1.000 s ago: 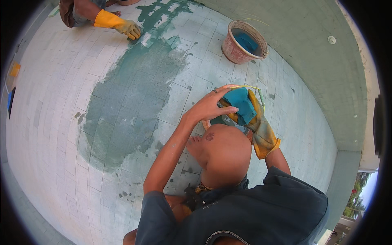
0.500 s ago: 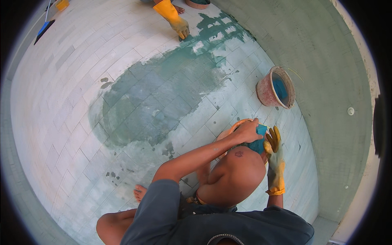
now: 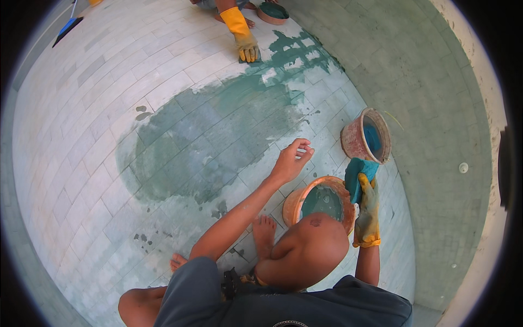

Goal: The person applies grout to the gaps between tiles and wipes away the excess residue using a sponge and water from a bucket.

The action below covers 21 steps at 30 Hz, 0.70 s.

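My bare left hand [image 3: 293,161] hovers above the tiles, its fingers loosely bent and apart with nothing in them. My right hand [image 3: 369,210], in a yellow rubber glove smeared grey-green, grips a wet teal sponge [image 3: 358,175]. The sponge is held just beyond the rim of an orange tub [image 3: 294,204] of murky greenish water, which stands by my raised knee. Behind the sponge is a stained reddish bucket [image 3: 354,135] with a blue-teal content. Teal grout [image 3: 201,128] is smeared over the tiled floor in front of me.
At the top a co-worker's yellow-gloved hand [image 3: 248,48] presses a dark pad onto the tiles. Beside it is a round tub [image 3: 272,14] of dark teal paste. A tiled wall [image 3: 430,120] curves along the right. A blue broom [image 3: 67,28] lies far left.
My left hand has come off the tub and moved up and left, uncovering it. My right hand has lifted the sponge toward the bucket. The co-worker's hand has shifted slightly.
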### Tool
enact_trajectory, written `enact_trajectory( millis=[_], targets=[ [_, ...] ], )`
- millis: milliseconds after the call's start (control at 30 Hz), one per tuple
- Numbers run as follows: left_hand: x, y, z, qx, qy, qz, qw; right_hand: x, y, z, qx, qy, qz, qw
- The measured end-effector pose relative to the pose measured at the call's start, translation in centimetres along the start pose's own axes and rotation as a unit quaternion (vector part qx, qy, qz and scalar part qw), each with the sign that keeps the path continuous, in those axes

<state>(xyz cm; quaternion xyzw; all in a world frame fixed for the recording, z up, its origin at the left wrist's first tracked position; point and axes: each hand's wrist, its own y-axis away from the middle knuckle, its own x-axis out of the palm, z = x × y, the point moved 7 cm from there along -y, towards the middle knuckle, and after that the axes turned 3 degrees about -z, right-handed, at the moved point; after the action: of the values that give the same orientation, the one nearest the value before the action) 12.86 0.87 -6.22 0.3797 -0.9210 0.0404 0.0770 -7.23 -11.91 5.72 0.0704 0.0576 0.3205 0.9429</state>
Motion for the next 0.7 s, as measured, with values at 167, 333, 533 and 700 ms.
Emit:
enact_trajectory(
  millis=[167,333,533,700],
  targets=[
    [-17.6,1.7,7.8,-0.025,-0.150,-0.291,0.945,2.2,-10.8,-2.3,0.000,-0.073,0.085,0.994],
    [-24.0,4.1,10.2,0.038,-0.360,-0.319,0.876,6.8,-23.5,-6.1,-0.027,0.086,0.063,0.994],
    [-24.0,5.3,11.6,0.084,-0.487,-0.255,0.831,14.4,-36.6,-10.5,-0.027,0.370,-0.025,0.928],
    [-21.5,3.8,12.0,0.087,-0.452,-0.229,0.858,18.1,-43.3,-17.0,-0.104,0.649,-0.132,0.742]
  ],
)
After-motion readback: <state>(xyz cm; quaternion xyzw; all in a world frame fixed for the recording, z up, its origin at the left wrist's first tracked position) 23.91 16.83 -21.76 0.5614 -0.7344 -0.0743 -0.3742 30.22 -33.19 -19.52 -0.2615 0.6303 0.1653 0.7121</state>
